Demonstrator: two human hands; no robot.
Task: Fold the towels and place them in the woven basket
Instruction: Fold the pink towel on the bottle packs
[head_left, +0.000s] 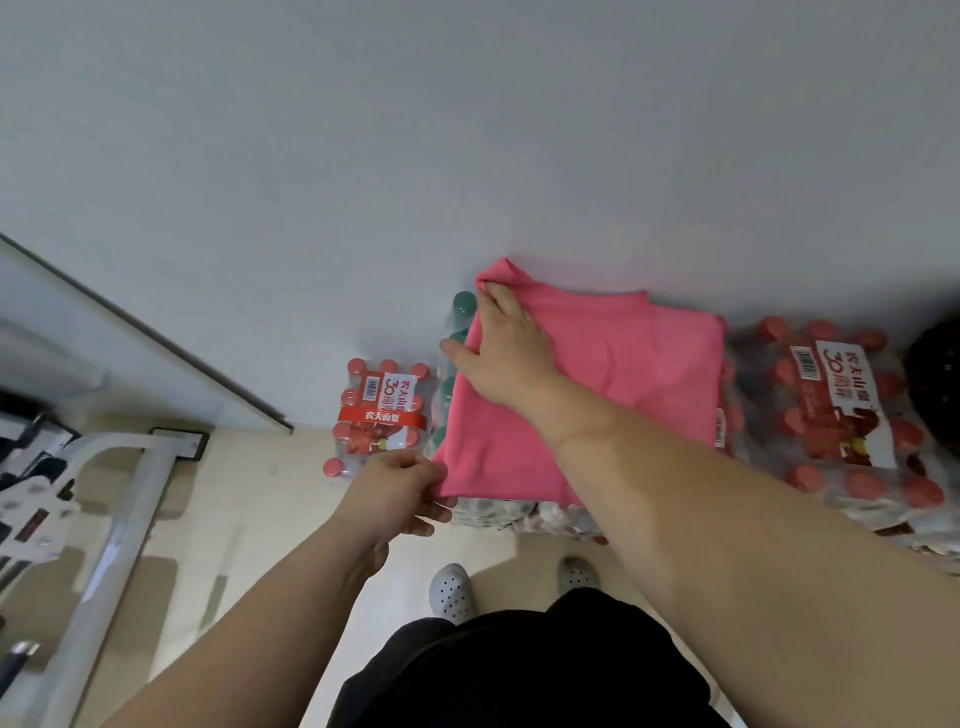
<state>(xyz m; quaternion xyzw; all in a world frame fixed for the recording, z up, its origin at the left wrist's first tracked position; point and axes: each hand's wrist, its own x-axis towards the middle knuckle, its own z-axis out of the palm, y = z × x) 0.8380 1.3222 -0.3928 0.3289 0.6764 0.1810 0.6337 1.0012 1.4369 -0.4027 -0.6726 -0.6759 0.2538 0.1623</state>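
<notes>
Just beyond the left hand (400, 488), a shrink-wrapped bottle pack (382, 410) reads 农夫山泉 and 30. The left hand pinches the near corner of the pink towel (639, 374), and the right hand (506, 353) bunches the far corner. Spread over more bottles, the towel looks soft, light and limp, best held by its corners. Right of both hands, a second pack (841, 410) bears the same label.

The pink towel (623, 374) is soft matt cloth — smooth, faintly creased. The bottle packs (841, 415) wear glossy clear plastic film over smooth red caps (805, 477). The floor (218, 519) is glossy — the wall (467, 130) matt.
</notes>
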